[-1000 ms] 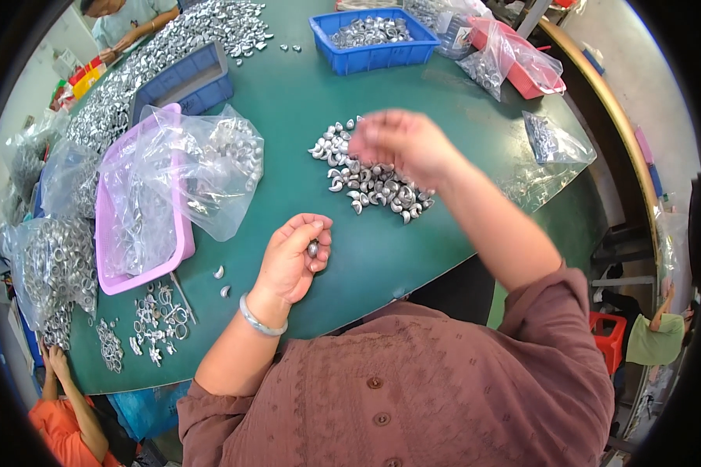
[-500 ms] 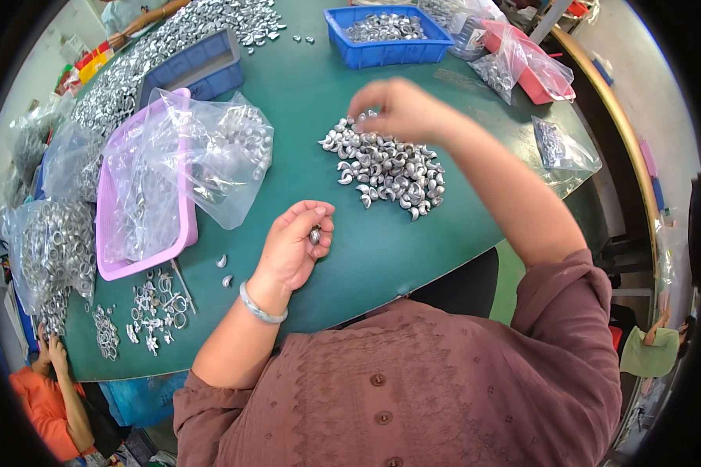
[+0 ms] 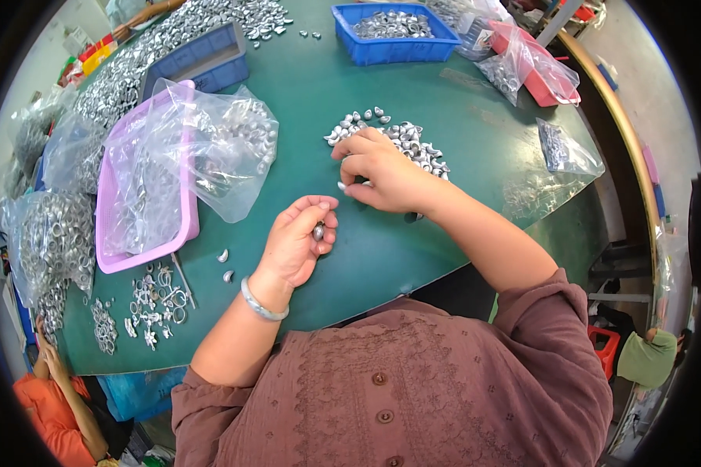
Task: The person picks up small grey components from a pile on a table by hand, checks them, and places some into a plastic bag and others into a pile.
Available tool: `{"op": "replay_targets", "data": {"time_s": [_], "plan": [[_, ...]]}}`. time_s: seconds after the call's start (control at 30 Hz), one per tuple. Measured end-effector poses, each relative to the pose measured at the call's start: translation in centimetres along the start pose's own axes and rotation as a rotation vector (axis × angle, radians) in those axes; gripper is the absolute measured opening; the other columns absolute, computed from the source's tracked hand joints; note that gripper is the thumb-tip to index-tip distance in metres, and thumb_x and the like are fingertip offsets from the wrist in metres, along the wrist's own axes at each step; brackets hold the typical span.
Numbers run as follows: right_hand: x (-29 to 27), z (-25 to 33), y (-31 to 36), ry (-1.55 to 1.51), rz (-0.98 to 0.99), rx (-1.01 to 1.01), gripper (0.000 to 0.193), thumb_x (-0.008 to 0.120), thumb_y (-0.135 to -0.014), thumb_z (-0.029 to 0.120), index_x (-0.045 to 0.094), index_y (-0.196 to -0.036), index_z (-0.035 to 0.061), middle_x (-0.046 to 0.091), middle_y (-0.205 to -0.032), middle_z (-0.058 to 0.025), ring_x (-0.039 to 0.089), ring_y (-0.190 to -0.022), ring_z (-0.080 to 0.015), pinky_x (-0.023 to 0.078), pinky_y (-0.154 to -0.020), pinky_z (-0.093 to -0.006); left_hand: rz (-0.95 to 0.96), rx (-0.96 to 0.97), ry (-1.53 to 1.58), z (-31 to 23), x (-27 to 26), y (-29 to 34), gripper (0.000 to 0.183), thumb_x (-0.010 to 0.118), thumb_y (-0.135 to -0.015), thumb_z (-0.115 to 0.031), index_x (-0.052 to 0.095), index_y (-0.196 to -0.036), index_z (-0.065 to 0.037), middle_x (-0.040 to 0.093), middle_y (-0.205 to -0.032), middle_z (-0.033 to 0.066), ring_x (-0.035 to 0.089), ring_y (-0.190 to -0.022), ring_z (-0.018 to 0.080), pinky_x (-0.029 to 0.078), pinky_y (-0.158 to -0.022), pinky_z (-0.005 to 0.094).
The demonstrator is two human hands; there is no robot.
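premises: a workshop with small metal parts in bulk. evidence: a large green worktable [image 3: 358, 268] bears a broad heap of silver-coloured parts [image 3: 171, 39] at far left and a smaller pile of curved metal pieces [image 3: 413, 140]. more parts lie in a blue plastic tray [image 3: 401, 53] and a clear bag of rings [image 3: 58, 241]. a lilac basket [image 3: 190, 226] and red bin [image 3: 544, 91] also noted. other persons present: one in orange [image 3: 51, 416], lower left; one in green [image 3: 646, 359], right, near a red stool [image 3: 602, 346].
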State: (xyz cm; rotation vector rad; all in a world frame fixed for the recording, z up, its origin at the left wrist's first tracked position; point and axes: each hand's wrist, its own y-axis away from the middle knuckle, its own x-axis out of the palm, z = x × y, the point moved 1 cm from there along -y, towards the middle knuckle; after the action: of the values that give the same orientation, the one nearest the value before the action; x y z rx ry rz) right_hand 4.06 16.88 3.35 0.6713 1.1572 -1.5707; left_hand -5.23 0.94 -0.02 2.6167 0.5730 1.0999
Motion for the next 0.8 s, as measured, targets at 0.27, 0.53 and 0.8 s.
{"op": "replay_targets", "data": {"time_s": [0.27,0.53,0.8], "plan": [[0.6,3.0,2.4,-0.766,-0.192,0.204,0.013,0.064,-0.070,0.011,0.058,-0.082,0.0088,0.052,-0.107,-0.0075,0.045,-0.103,-0.0215,0.034,-0.089,-0.0344,0.128,-0.044,0.071,0.0,1.2,1.2,0.017,0.052,-0.086,-0.018,0.056,-0.093,-0.003,0.053,-0.072,0.0018,0.045,-0.054,0.0068,0.034,-0.044,0.0167],[0.8,4.2,3.6,-0.610,-0.325,0.198,0.015,0.065,-0.070,0.007,0.059,-0.084,0.0080,0.054,-0.103,-0.0075,0.049,-0.097,-0.0213,0.039,-0.083,-0.0327,0.045,0.195,-0.179,0.5,1.4,1.3,0.015,0.056,-0.083,-0.011,0.058,-0.095,-0.003,0.053,-0.070,-0.0014,0.043,-0.054,0.0040,0.033,-0.045,0.0149],[0.5,4.5,4.1,-0.502,-0.434,0.170,0.014,0.065,-0.069,0.003,0.061,-0.082,0.0059,0.056,-0.097,-0.0080,0.052,-0.092,-0.0211,0.042,-0.078,-0.0313,0.109,0.222,-0.182,0.6,1.8,1.6,0.022,0.056,-0.082,-0.006,0.057,-0.104,-0.002,0.053,-0.071,-0.0012,0.042,-0.054,0.0027,0.033,-0.046,0.0139]]}}
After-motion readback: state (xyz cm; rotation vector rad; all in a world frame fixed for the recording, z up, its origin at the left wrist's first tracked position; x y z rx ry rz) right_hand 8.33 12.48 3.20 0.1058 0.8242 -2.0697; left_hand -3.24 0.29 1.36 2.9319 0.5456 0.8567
